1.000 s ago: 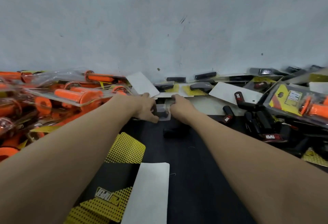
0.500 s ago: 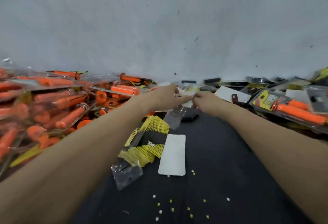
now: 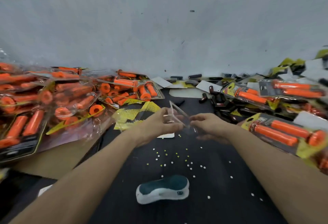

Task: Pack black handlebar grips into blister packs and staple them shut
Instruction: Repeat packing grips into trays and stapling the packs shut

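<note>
Motion-blurred clear blister pack

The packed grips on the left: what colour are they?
The packed grips are orange, head view.

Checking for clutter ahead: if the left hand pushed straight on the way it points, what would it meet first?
The left hand pinches the clear blister pack, so that comes first. Past it, a loose black handlebar grip on the dark mat looks next in line, though depth is unclear.
</note>
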